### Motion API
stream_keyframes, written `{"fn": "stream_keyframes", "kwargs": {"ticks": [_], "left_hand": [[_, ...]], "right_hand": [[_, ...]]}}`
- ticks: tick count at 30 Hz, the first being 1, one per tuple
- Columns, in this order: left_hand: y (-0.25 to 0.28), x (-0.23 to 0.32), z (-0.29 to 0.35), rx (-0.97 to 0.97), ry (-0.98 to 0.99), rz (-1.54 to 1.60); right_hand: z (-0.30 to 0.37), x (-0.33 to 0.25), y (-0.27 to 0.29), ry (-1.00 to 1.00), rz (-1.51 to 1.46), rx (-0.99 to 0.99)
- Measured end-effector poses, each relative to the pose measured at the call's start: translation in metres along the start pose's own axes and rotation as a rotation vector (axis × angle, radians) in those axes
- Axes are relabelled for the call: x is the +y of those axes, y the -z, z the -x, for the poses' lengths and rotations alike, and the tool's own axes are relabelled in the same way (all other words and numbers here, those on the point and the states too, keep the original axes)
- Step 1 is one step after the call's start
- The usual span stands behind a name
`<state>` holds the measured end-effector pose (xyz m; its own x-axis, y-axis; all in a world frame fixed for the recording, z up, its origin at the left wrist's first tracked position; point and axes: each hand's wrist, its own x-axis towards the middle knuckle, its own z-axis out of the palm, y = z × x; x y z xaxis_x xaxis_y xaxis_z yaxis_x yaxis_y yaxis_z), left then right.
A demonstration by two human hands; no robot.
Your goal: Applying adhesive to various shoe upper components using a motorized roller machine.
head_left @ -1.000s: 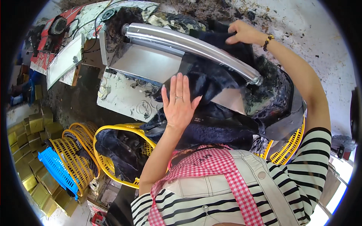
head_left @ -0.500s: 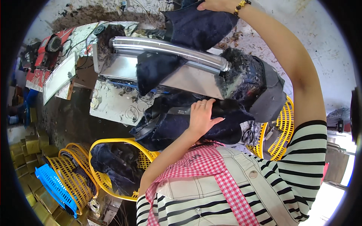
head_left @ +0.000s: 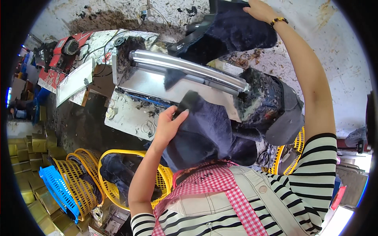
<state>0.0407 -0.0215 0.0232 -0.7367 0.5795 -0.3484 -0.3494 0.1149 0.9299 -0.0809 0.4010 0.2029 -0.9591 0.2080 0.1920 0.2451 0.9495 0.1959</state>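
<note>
My left hand [head_left: 168, 128] is closed, thumb and fingers pinching the upper left edge of a dark blue fleecy piece [head_left: 208, 128]. The piece drapes in front of my apron, over the near side of a machine with a shiny metal roller [head_left: 189, 67]. Beyond the roller, my right hand [head_left: 260, 10] is closed on the upper edge of another dark fleecy piece [head_left: 244, 33], which hangs against the pale wall side. A small dark scrap [head_left: 173, 78] lies between the roller and the sloping metal plate [head_left: 147, 80].
Dark fluff coats the machine's right end [head_left: 264, 92]. A yellow basket [head_left: 103, 173] with dark pieces stands at lower left, beside more yellow baskets and a blue one [head_left: 59, 194]. Another yellow basket [head_left: 301, 137] is at right. A red machine [head_left: 59, 51] sits far left.
My right hand has moved right with its dark piece. My left hand, earlier lying flat on the near pieces, has moved left and now pinches one by its edge. Less dark material overlaps the roller.
</note>
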Motion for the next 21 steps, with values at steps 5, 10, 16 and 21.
{"fn": "stream_keyframes", "kwargs": {"ticks": [5,10,16,21], "left_hand": [[0.01,-0.019,-0.006,-0.019,0.028,0.047],[0.003,-0.021,-0.011,-0.189,0.001,0.046],[0.012,-0.025,0.014,-0.293,0.228,0.009],[0.005,-0.062,0.0,-0.394,0.322,0.147]], "right_hand": [[-0.001,0.057,-0.015,-0.053,-0.039,0.074],[0.038,0.127,-0.011,-0.023,-0.24,0.107],[0.143,0.233,-0.01,-0.551,-0.049,0.2],[0.388,0.378,0.015,-0.687,-0.064,0.345]]}}
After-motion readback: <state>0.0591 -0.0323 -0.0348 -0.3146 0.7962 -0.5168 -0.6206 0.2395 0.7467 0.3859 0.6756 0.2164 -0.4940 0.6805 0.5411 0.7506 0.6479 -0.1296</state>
